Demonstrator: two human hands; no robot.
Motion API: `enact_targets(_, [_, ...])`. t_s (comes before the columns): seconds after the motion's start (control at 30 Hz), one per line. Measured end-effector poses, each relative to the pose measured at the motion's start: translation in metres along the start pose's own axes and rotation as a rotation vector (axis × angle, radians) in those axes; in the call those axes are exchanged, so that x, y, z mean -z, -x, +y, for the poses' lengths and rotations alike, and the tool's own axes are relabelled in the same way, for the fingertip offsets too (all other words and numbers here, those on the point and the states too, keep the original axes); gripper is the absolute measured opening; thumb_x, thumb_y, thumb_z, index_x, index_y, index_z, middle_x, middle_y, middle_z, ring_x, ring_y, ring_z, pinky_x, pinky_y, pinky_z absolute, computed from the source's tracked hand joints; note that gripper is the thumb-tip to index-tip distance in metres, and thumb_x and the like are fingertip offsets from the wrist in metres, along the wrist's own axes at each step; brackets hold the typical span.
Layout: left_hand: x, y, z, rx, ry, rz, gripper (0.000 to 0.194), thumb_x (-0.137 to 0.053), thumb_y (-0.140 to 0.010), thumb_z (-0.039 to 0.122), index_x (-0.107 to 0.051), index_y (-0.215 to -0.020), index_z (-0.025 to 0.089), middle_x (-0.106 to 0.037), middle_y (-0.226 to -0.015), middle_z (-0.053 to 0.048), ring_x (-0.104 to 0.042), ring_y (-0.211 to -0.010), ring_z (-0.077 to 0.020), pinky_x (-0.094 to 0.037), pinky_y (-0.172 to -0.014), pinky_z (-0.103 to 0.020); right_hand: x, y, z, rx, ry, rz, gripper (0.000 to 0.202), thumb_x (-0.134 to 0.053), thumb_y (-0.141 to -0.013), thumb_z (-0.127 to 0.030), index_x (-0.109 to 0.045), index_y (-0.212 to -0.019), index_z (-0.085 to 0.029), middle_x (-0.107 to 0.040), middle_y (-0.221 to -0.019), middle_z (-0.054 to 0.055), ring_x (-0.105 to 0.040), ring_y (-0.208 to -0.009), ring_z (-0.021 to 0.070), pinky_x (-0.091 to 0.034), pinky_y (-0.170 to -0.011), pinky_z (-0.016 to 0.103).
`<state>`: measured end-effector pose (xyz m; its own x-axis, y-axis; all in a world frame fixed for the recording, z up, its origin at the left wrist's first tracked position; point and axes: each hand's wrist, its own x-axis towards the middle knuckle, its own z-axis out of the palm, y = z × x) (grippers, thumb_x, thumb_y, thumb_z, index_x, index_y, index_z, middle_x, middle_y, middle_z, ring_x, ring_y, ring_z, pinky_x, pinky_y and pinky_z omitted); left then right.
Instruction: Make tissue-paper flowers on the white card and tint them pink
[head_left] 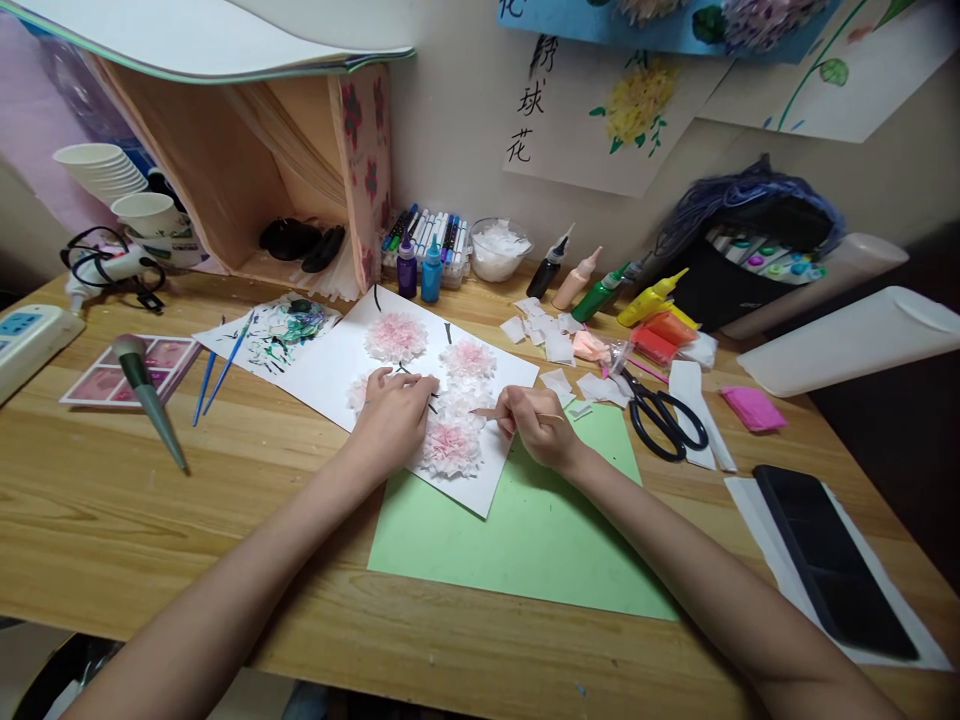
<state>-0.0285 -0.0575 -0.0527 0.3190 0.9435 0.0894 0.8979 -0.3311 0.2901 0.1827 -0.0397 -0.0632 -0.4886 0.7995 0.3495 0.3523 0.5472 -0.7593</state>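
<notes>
A white sheet of paper [330, 384] bears several pink-and-white tissue paper flowers [396, 338], with dark stem strokes by some. My left hand [394, 415] rests on the sheet among the flowers, its fingers bent a little and apart, holding nothing that I can see. Between the fingers of my right hand [531, 424] is a thin light-brown wooden stick [553, 416], gripped like a pen. Its tip touches or nearly touches the white flower [454, 400] in the middle; I cannot tell which. Part of one flower is hidden behind my left hand.
Under the sheet lies green paper [510, 540]. Tissue squares [559, 346], black scissors [663, 418] and paint bottles [550, 266] are to the right. A bowl [501, 248] and markers [442, 232] stand behind. Brushes [229, 362] and a makeup brush [150, 398] lie left, a phone-like black slab [832, 560] right.
</notes>
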Motion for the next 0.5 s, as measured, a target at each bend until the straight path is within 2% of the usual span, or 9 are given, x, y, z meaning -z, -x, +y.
enact_targets(0.27, [-0.0009,-0.0003,-0.0008,0.000,-0.001,-0.003,0.033,-0.032,-0.088,0.010,-0.059,-0.105,0.019,-0.070,-0.103,-0.009,-0.057,-0.106,-0.0248,-0.027,-0.101,-0.048,0.0041,0.0095,0.0019,0.210,-0.054,0.050,0.056,-0.020,-0.099,-0.039,-0.042,-0.051,-0.022,-0.046,-0.045,0.000,-0.040,-0.043,0.0121,-0.035,-0.048,0.027])
enact_targets(0.4, [-0.0014,-0.0002,-0.0012,-0.003,-0.014,0.007,0.032,-0.033,-0.088,0.011,-0.059,-0.105,0.020,-0.069,-0.104,-0.009,-0.057,-0.106,-0.0246,-0.028,-0.101,-0.048,0.0026,0.0079,0.0012,0.218,0.012,-0.024,0.056,-0.018,-0.098,-0.042,-0.043,-0.052,-0.023,-0.048,-0.045,0.001,-0.041,-0.044,0.0126,-0.036,-0.048,0.028])
enact_targets(0.5, [-0.0023,-0.0005,-0.0013,-0.004,-0.024,0.006,0.033,-0.033,-0.088,0.011,-0.059,-0.105,0.020,-0.069,-0.104,-0.010,-0.057,-0.106,-0.0248,-0.028,-0.101,-0.048,-0.0011,0.0065,0.0006,0.201,0.018,-0.016,0.057,-0.017,-0.098,-0.045,-0.043,-0.052,-0.023,-0.047,-0.045,0.001,-0.042,-0.044,0.0127,-0.037,-0.049,0.028])
